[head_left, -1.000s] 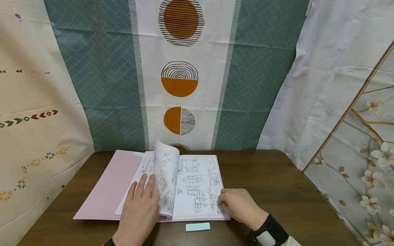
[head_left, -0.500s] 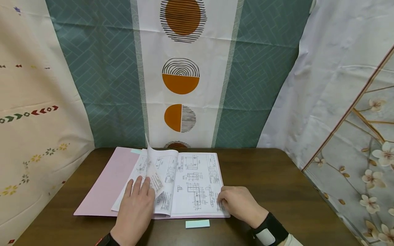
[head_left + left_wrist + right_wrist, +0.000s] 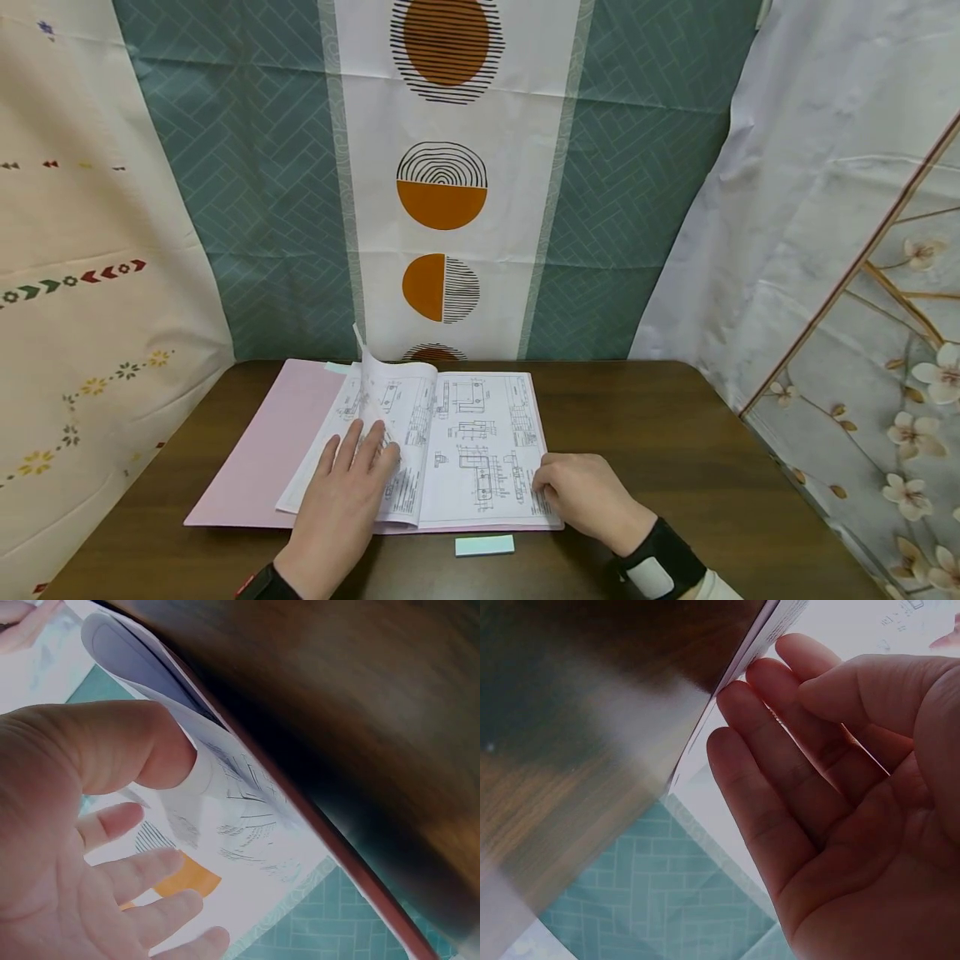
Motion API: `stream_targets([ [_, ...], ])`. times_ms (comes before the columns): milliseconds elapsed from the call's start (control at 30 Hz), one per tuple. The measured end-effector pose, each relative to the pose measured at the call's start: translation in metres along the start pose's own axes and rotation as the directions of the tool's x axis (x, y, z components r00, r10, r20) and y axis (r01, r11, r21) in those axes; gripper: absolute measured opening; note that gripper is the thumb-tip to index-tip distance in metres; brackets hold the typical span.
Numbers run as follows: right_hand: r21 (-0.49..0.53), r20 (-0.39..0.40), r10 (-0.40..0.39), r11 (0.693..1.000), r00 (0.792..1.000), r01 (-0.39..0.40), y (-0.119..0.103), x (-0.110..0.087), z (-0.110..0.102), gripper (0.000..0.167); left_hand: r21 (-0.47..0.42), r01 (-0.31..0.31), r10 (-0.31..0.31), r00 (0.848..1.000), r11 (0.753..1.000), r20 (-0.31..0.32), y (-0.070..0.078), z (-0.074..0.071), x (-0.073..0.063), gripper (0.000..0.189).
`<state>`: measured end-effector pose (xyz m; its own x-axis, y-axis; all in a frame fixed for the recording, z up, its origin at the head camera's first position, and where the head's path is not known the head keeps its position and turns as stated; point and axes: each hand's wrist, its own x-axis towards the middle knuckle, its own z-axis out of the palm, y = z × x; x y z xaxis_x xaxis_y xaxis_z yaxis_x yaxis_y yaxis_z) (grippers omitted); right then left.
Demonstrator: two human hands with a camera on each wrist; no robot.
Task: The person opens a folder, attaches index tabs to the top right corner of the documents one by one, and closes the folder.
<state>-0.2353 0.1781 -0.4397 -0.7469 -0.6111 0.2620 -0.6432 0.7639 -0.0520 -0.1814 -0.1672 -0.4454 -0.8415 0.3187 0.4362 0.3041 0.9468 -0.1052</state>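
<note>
A pink folder (image 3: pixel 262 450) lies spread on the table with a stack of white technical drawing sheets (image 3: pixel 472 450) in it. One leaf (image 3: pixel 371 387) stands curled up near the middle of the left side. My left hand (image 3: pixel 341 487) rests on the left pages with fingers extended; in the left wrist view its thumb (image 3: pixel 142 742) lies against the bent paper (image 3: pixel 195 776). At the lower right corner of the sheets is my right hand (image 3: pixel 588 496), its bent fingers (image 3: pixel 761 784) at the page edge, with no object in its palm.
A pale blue strip (image 3: pixel 484 546) lies on the brown table (image 3: pixel 637 425) just in front of the folder. Another pale blue tab (image 3: pixel 337 367) shows at the folder's top edge. Patterned cloths (image 3: pixel 630 208) hang behind and beside the table.
The left pages have dropped flatter, and the raised leaf has swung left. My left hand first slid left, then shifted slightly right with fingers more spread. The right hand stays at the corner.
</note>
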Motion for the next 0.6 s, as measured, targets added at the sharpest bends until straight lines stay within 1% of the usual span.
stream_targets([
  [100, 0.002, -0.005, 0.003, 1.0, 1.0, -0.003, 0.001, -0.001, 0.0, 0.013, -0.002, 0.001, -0.001, 1.0, 1.0, 0.001, 0.002, 0.0, 0.001, 0.073],
  [200, -0.001, -0.003, 0.008, 1.0, 1.0, -0.008, 0.001, 0.0, 0.001, 0.012, 0.004, -0.004, 0.004, 1.0, 1.0, 0.0, 0.002, 0.0, 0.002, 0.073],
  [267, -0.002, 0.0, 0.009, 1.0, 1.0, -0.009, 0.001, 0.001, 0.001, 0.011, 0.017, -0.007, 0.007, 1.0, 1.0, 0.014, 0.003, 0.0, 0.003, 0.066],
  [367, 0.002, 0.008, 0.008, 1.0, 1.0, -0.008, 0.0, 0.001, 0.001, 0.012, 0.05, -0.013, 0.011, 0.999, 0.999, 0.04, 0.003, 0.0, 0.006, 0.049],
  [433, 0.006, 0.011, 0.007, 1.0, 1.0, -0.007, 0.0, 0.001, 0.001, 0.012, 0.07, -0.02, 0.017, 0.999, 0.997, 0.041, 0.006, 0.0, 0.01, 0.039],
  [500, 0.008, 0.011, 0.009, 1.0, 1.0, -0.009, 0.0, 0.001, 0.001, 0.012, 0.079, -0.029, 0.027, 0.999, 0.996, 0.029, 0.01, -0.001, 0.015, 0.037],
  [600, 0.008, 0.01, 0.018, 1.0, 1.0, -0.018, 0.0, 0.0, 0.002, 0.011, 0.054, -0.059, 0.059, 0.998, 0.997, 0.002, 0.021, -0.003, 0.026, 0.036],
])
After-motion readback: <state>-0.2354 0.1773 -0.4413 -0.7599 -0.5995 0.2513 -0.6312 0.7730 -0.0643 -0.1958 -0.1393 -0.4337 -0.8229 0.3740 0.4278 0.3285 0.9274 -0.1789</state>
